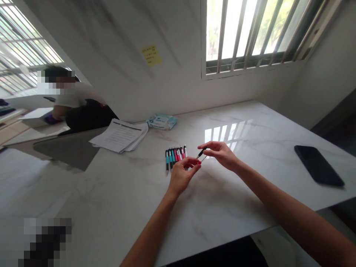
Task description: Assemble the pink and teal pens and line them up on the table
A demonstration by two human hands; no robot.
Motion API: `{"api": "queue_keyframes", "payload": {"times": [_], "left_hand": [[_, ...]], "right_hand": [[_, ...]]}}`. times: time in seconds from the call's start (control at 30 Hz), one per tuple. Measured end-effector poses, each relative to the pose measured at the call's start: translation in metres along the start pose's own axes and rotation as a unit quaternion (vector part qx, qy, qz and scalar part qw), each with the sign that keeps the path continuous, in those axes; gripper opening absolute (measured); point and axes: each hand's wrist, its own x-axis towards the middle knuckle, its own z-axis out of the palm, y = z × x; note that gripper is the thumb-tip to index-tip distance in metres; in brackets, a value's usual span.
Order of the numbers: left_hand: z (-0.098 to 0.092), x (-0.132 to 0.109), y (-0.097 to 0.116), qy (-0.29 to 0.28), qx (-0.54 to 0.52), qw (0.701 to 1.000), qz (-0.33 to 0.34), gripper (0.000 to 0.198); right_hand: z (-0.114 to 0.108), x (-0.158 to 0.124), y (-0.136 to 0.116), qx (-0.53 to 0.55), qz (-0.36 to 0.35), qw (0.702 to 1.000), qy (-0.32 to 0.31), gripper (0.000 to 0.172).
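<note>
My left hand (182, 174) pinches a small red pen part (199, 162) between thumb and fingers, just in front of the row of pens. Close beside it, my right hand (221, 154) has its fingertips closed on a black pen piece (202, 152). A thin, light rod (204, 158), perhaps a refill, shows between the two hands; which hand carries it I cannot tell. Several click pens (170, 157) with teal, red and white barrels lie side by side on the table, their lower right ends hidden behind my left hand.
The marble-patterned table (133, 207) bears a pack of wipes (162, 121) and stacked printed papers (122, 135) at the back, and a black phone (319, 165) on the right. A yellow note (151, 55) sticks to the wall. Another person (78, 98) sits at the far left.
</note>
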Motion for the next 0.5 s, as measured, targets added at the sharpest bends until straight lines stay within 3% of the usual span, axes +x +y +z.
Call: {"api": "queue_keyframes", "payload": {"times": [0.17,0.23,0.37,0.5], "left_hand": [[-0.004,0.002,-0.003,0.035,0.031,0.999,0.008,0.019],[-0.008,0.003,-0.004,0.066,0.073,0.995,0.022,0.016],[-0.017,0.006,-0.007,0.120,0.156,0.979,0.047,0.012],[-0.020,0.007,-0.009,0.126,0.183,0.973,0.058,0.010]], "right_hand": [[-0.023,0.005,-0.010,0.048,-0.012,0.997,0.065,0.038],[-0.029,0.005,-0.012,-0.026,-0.021,0.997,0.073,0.040],[-0.030,0.004,-0.007,-0.181,-0.030,0.983,0.025,0.035],[-0.025,0.002,0.000,-0.239,-0.029,0.970,0.026,0.023]]}}
